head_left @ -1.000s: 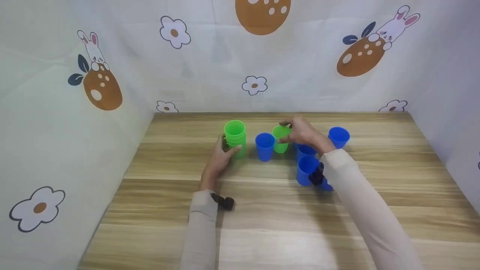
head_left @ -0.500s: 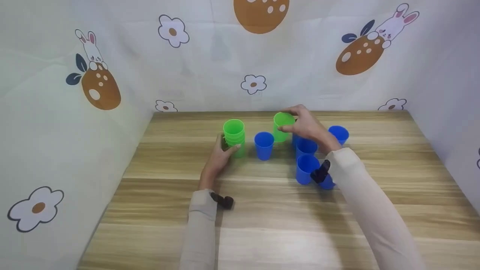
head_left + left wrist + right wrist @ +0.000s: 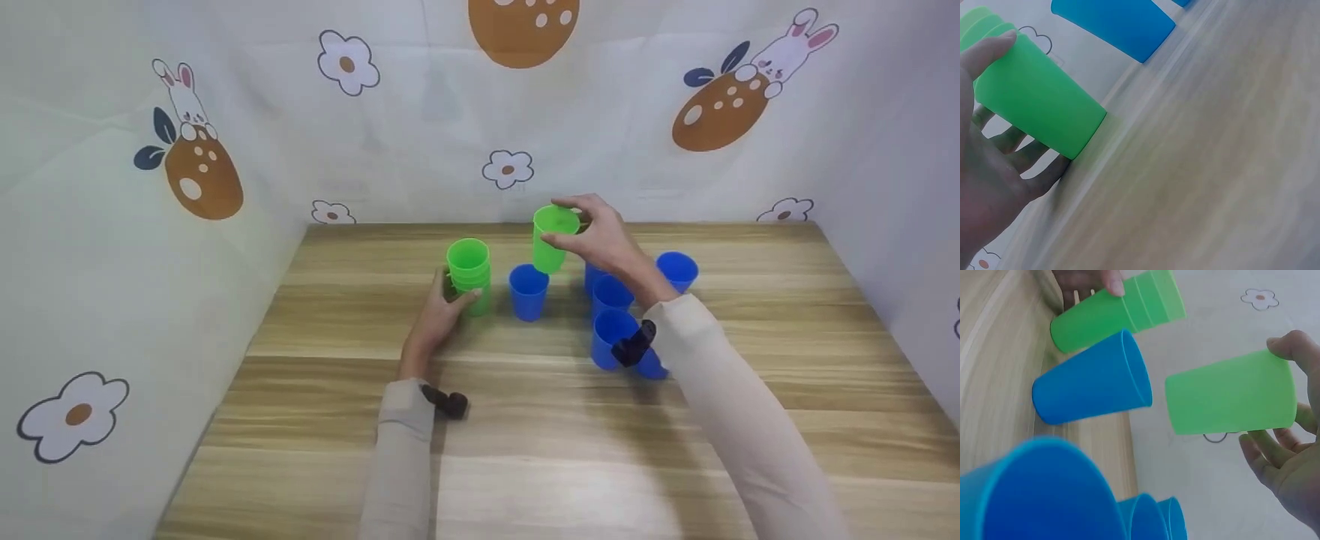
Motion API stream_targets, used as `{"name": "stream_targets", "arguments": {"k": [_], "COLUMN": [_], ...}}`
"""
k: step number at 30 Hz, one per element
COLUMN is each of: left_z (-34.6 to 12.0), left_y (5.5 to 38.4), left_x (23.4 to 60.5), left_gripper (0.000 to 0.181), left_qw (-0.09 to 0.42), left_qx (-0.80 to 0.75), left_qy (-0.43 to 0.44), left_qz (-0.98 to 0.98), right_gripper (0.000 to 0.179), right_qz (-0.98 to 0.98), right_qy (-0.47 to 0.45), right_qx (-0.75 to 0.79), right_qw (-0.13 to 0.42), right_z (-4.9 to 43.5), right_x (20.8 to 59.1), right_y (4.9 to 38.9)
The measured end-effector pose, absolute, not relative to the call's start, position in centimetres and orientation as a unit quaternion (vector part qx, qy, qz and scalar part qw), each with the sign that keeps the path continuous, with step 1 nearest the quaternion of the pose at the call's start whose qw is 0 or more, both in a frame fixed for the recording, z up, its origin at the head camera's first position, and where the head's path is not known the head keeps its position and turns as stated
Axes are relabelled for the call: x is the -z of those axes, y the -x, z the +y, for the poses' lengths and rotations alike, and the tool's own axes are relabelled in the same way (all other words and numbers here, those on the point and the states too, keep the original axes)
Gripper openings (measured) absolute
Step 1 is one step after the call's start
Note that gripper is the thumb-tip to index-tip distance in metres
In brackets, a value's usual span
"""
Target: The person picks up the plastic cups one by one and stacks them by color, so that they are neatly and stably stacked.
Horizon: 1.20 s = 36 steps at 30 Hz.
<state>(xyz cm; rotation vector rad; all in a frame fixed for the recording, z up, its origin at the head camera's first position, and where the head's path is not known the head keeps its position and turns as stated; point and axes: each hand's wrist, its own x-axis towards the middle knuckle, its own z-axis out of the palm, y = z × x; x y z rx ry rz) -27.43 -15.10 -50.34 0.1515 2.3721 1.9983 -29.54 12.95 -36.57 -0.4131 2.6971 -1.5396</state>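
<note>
My left hand (image 3: 437, 315) grips a stack of several nested green cups (image 3: 470, 277) that stands on the table. In the left wrist view the thumb lies across the stack (image 3: 1039, 90) and the fingers go round behind it. My right hand (image 3: 606, 238) holds a single green cup (image 3: 550, 244) by its rim, upright and off the table. The right wrist view shows this cup (image 3: 1230, 394) between thumb and fingers, apart from everything else. A lone blue cup (image 3: 529, 292) stands between the stack and the blue group, a little below the raised cup.
Several blue cups (image 3: 613, 337) stand close together under my right forearm, partly hidden by it. Another blue cup (image 3: 677, 270) is farther right. The wooden table (image 3: 337, 352) ends at a patterned cloth wall (image 3: 420, 165) at the back, with cloth on both sides.
My right hand has lifted the green cup off the table, then carried it up and slightly left. The left hand and its stack have stayed in place.
</note>
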Motion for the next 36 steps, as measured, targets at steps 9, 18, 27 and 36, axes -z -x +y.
{"name": "stream_targets", "arguments": {"k": [9,18,27,36], "left_z": [-15.1,-15.0,-15.3,-15.4], "left_y": [27.5,27.5,27.7,27.7], "left_x": [50.4,50.4,50.4,50.5], "left_gripper": [0.075,0.071,0.071,0.069], "left_qw": [0.012,0.003,0.009,0.009], "left_qx": [-0.634,-0.644,-0.633,-0.622], "left_qy": [-0.056,-0.075,-0.069,-0.072], "left_qz": [0.771,0.762,0.771,0.779], "right_gripper": [0.067,0.069,0.068,0.068], "right_qz": [0.822,0.784,0.802,0.813], "right_qy": [0.165,0.199,0.203,0.203], "right_qx": [0.544,0.587,0.561,0.546], "right_qw": [-0.022,-0.027,-0.023,-0.018], "right_z": [10.1,6.8,3.4,1.0], "right_x": [36.0,34.0,32.6,34.1], "right_y": [28.8,27.8,27.7,27.7]}}
